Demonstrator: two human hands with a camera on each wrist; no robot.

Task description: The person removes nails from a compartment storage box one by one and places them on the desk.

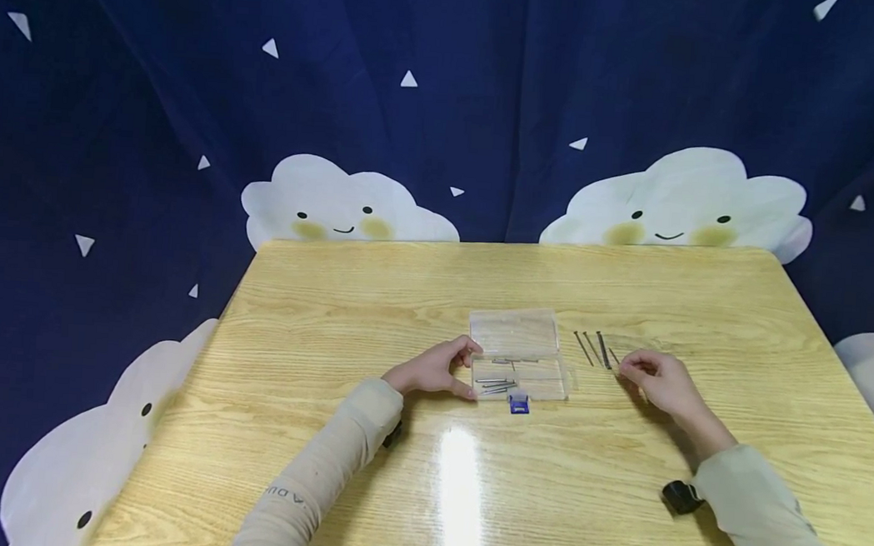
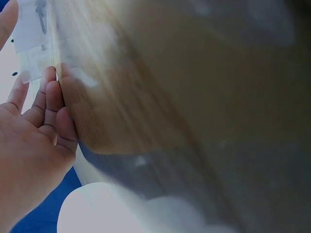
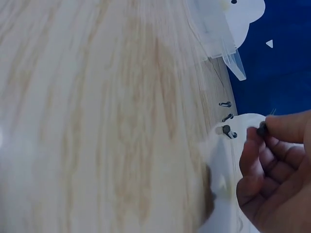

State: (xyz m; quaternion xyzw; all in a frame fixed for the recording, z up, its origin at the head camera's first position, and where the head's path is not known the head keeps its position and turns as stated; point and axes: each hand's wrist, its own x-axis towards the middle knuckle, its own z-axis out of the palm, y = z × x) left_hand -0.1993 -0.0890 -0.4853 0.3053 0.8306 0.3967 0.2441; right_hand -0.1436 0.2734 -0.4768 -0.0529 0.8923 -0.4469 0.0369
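A clear plastic box (image 1: pixel 543 388) stands open on the table, its lid (image 1: pixel 512 332) folded back. Several silver screws (image 1: pixel 496 385) lie in its compartments, and a blue latch (image 1: pixel 519 404) hangs at the front. My left hand (image 1: pixel 435 366) holds the box by its left end, thumb at the front corner and fingers at the back. To the right of the box my right hand (image 1: pixel 659 380) pinches a thin screw (image 3: pixel 263 128) by its dark head between thumb and index finger. Beside that hand a few long dark screws (image 1: pixel 585 349) lie in a slanted row.
The wooden table (image 1: pixel 330 300) reaches back to a dark blue curtain (image 1: pixel 492 101) with printed clouds. A black wrist camera (image 1: pixel 682 497) sits at the right sleeve. Light glares off the table in front of the box.
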